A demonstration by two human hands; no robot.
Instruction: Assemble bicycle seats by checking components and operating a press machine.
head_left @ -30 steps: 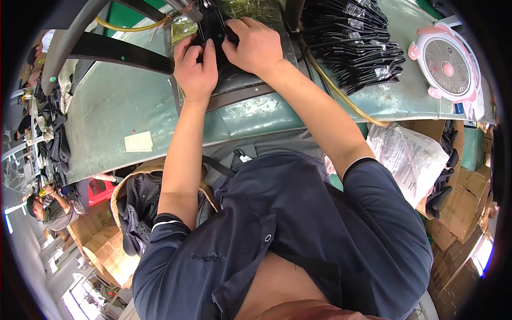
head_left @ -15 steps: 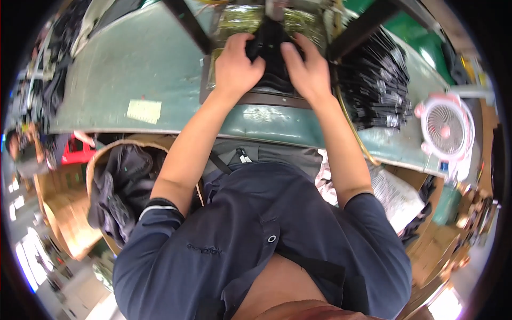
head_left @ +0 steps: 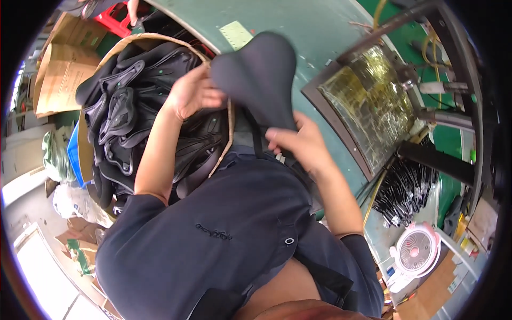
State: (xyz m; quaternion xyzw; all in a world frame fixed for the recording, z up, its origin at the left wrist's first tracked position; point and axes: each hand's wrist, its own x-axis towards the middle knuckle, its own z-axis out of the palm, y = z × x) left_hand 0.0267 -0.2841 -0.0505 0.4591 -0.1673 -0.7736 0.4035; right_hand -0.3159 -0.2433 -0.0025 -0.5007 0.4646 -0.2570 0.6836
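A black bicycle saddle (head_left: 261, 74) hangs in the air between my hands, its wide end up and its narrow nose down. My right hand (head_left: 301, 141) is closed on the nose, thumb on the near side. Beside the saddle's left lobe is my left hand (head_left: 196, 93), fingers apart and stretched toward its edge. Whether those fingertips touch the saddle I cannot tell. Just under my left hand, a large cardboard box (head_left: 230, 125) holds a heap of black bicycle saddles (head_left: 125, 114).
A framed press (head_left: 344, 130) with a shiny yellowish pad (head_left: 368, 101) stands on the green table (head_left: 314, 32). A bundle of black strips (head_left: 408, 186) and a pink-white fan (head_left: 416, 250) are at the right. Another person's hand (head_left: 133, 10) shows at the upper left.
Both hands have left the press, and the black saddle has come away with them to the left, beside the box. The view has turned left too. My left hand's fingers are now apart.
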